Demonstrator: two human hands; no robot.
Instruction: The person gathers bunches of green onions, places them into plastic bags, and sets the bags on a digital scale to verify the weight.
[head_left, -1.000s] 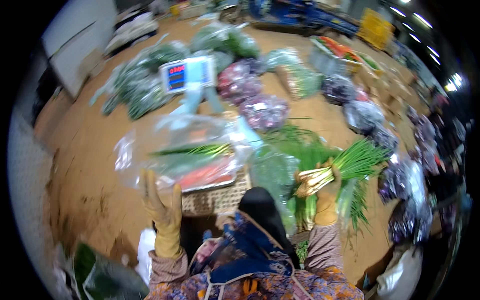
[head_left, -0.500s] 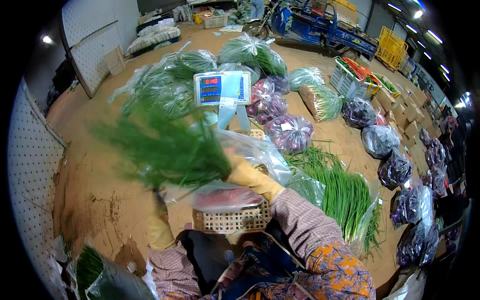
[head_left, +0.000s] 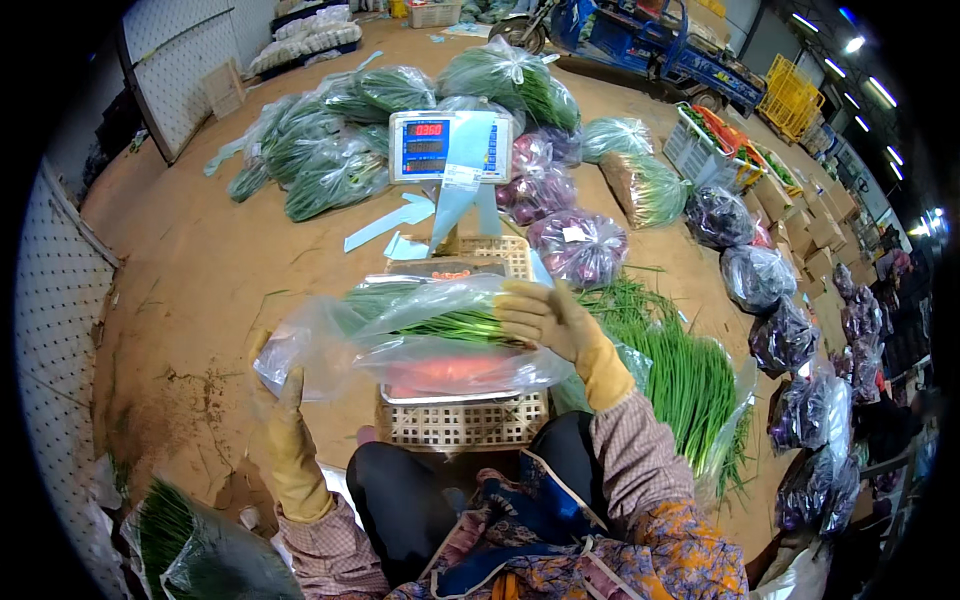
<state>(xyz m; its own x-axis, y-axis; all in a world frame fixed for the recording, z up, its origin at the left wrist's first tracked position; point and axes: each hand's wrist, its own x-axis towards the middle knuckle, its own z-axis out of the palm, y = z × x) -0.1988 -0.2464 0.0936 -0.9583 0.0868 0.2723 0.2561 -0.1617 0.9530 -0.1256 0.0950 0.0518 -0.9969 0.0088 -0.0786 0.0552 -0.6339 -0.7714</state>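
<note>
A bunch of thin spring onions [head_left: 450,322] lies inside a clear plastic bag [head_left: 312,345], over the scale's pan and a beige plastic basket [head_left: 465,425]. My left hand [head_left: 282,425], in a yellow glove, grips the bag's left end between thumb and fingers. Over the bunch's right end, my gloved right hand [head_left: 555,325] rests with fingers stretched flat and thumb up. Something red [head_left: 445,375] shows through the plastic below the bunch. Behind it stands the scale's display [head_left: 425,150], lit, with pale blue tape strips hanging from it.
Loose spring onions [head_left: 690,400] lie to the right. Bagged greens [head_left: 330,160] are piled behind at left; bagged purple onions [head_left: 578,248] sit right of the scale. More dark bags [head_left: 785,340] line the far right. A blue cargo tricycle [head_left: 660,50] stands at the back.
The spring onions, blurred and held out to the left, are now in the bag over the scale. My right hand has opened and moved right; the left has taken the bag's end.
</note>
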